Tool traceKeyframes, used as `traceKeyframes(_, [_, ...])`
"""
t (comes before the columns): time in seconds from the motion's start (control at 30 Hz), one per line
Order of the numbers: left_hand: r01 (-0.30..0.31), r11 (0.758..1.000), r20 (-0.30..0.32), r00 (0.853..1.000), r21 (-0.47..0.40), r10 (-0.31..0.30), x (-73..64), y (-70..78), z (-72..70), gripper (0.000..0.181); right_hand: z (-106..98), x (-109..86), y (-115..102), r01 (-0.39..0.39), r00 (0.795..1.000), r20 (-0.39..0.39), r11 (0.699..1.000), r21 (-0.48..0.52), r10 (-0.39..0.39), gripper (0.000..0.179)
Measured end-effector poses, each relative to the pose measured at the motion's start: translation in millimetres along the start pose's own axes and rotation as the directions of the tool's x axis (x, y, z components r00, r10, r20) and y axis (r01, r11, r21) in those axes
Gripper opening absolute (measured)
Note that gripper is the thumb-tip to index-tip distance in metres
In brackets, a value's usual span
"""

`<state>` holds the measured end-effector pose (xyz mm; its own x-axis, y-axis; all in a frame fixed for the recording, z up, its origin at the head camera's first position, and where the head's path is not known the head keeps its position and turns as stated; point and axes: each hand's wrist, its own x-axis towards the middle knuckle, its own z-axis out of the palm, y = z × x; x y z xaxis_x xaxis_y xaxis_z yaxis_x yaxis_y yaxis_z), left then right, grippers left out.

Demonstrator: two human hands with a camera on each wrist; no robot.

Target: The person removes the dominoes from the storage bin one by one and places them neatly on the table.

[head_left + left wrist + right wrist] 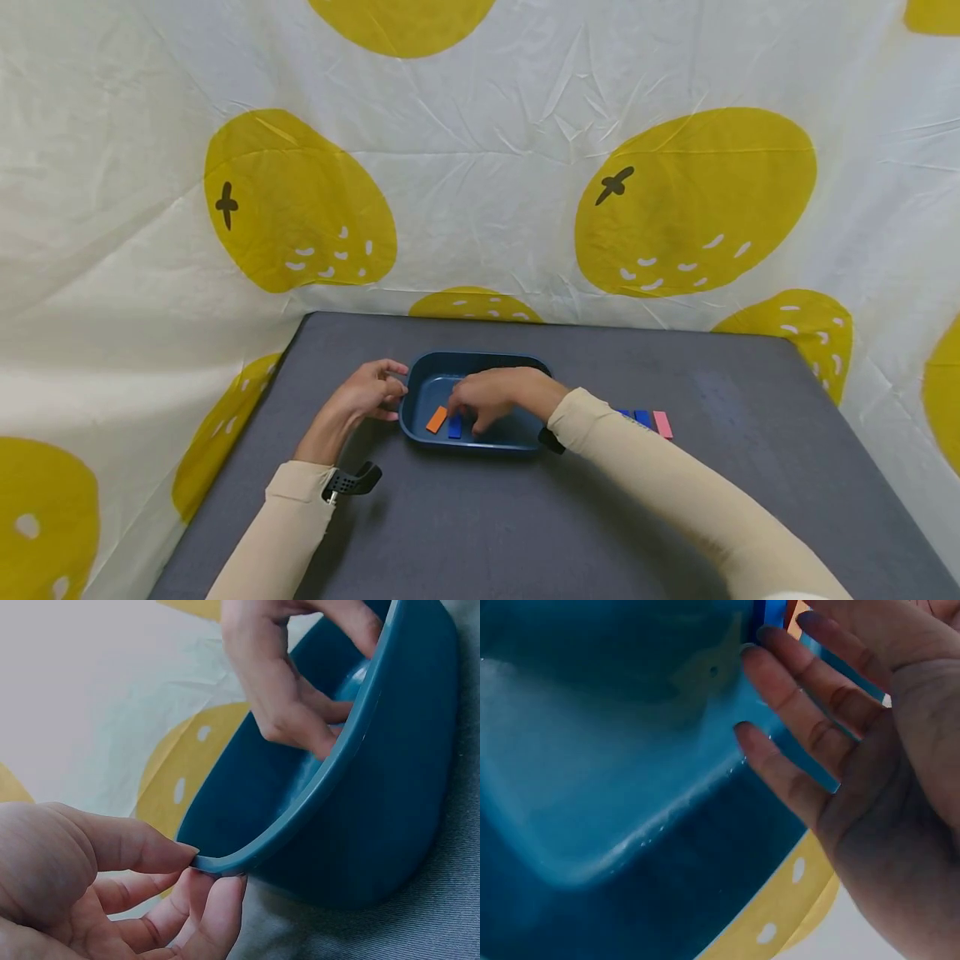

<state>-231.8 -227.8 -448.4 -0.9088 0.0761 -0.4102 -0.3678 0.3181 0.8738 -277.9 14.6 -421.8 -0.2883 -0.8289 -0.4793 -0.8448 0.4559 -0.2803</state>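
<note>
A dark blue plastic tub [471, 445] stands on the table. My left hand [369, 390] is at its left end; in the left wrist view, thumb and fingers pinch the tub's rim [330, 776]. Reaching over the right side, my right hand [491, 393] is down inside the tub. Its fingers [787, 690] are extended near a flat blue block [455, 427]; the thumb's contact is hidden. An orange block [437, 419] lies tilted on the tub floor, just left of the blue one.
Outside the tub, to the right, a pink block [662, 423] and a blue block [642, 417] lie side by side, with another blue one partly behind the right sleeve [645, 458]. A white cloth with yellow fruit [697, 200] hangs behind the grey table [480, 533].
</note>
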Motion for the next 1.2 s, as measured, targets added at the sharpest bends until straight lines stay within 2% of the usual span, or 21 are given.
traceKeyframes(0.2, [0.009, 1.000, 0.000, 1.000, 0.004, -0.009, 0.5, 0.6, 0.0, 0.041, 3.2, 5.9, -2.2, -0.033, 0.998, 0.043, 0.999, -0.022, 0.034, 0.050])
traceKeyframes(0.43, [0.008, 1.000, -0.002, 1.000, 0.001, -0.008, 1.0, 0.8, 0.0, 0.041, -0.1, 3.8, -0.5, -0.040, 0.997, 0.066, 0.999, -0.017, 0.041, 0.049])
traceKeyframes(0.57, [0.008, 1.000, -0.003, 1.000, 0.000, -0.008, 1.4, -0.2, -0.6, 0.041, -2.9, 3.3, 0.1, -0.041, 0.998, 0.037, 0.999, -0.010, 0.041, 0.051])
traceKeyframes(0.73, [0.008, 1.000, -0.005, 1.000, 0.003, -0.008, 2.3, -0.9, -1.5, 0.040, -4.3, 6.5, -4.5, -0.087, 0.996, -0.021, 0.996, -0.014, 0.087, 0.050])
traceKeyframes(0.93, [0.005, 1.000, -0.001, 1.000, 0.005, -0.005, 0.9, 0.4, -1.7, 0.041, -1.9, 14.6, -8.9, -0.136, 0.991, -0.018, 0.985, -0.105, 0.135, 0.049])
traceKeyframes(1.2, [-0.003, 1.000, 0.007, 1.000, 0.010, 0.003, 1.8, -0.4, -1.7, 0.041, 0.6, 20.8, -18.5, -0.156, 0.987, -0.012, 0.960, -0.234, 0.158, 0.051])
